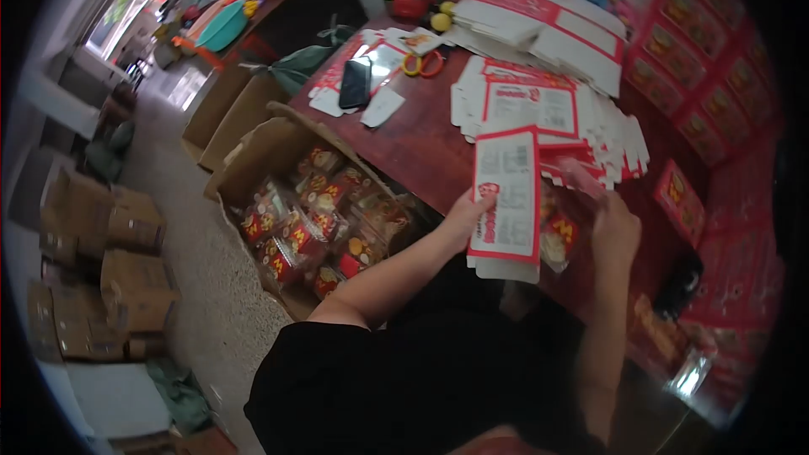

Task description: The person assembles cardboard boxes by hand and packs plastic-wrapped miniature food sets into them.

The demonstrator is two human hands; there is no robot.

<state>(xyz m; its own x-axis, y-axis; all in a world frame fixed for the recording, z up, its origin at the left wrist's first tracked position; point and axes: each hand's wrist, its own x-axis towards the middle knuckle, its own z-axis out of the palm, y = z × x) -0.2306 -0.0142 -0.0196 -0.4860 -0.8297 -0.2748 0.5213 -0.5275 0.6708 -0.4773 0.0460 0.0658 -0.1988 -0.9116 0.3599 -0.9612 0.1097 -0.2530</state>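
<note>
Carton (pixel 508 194) at centre of the frame, pinched at its left edge in left hand (pixel 463 216); right hand (pixel 616 221) to its right, fingers curled, hold impossible to tell. Best, seemingly, to grip lightly, avoiding creases, clear of packet (pixel 559 232) partly behind.

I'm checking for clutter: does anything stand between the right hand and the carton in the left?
Yes: a bagged pack appears between the right hand and the carton; whether it truly blocks the way is unclear.

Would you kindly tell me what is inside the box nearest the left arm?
The box holds jumbled clear plastic packs showing red and yellow; whatever lies beneath the top ones is covered.
</note>
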